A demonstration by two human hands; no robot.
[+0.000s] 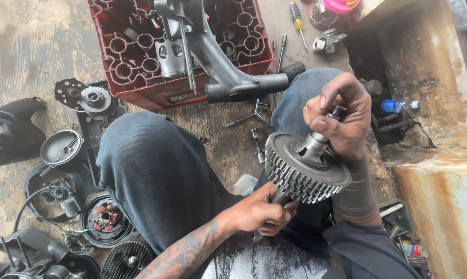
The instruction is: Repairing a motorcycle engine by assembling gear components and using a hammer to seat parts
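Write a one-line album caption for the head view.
Both hands, left hand and right hand, hold a stacked gear cluster by its shaft ends above the knees.

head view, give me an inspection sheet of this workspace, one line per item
surface: worn, stained floor; the person sits on it, knees up.
job's things: gear cluster, stacked toothed wheels on a shaft, held over the lap.
clutter: red crate carrying a grey engine casing; round covers, a stator with copper coils and a finned part at the left; screwdriver, y-shaped wrench, blue-capped bottle.
grippers: left hand grips the lower shaft end; right hand grips the upper end.
cables: black wire curling by the stator.
surroundings: rusty metal box at the right, a dark recess beside it.
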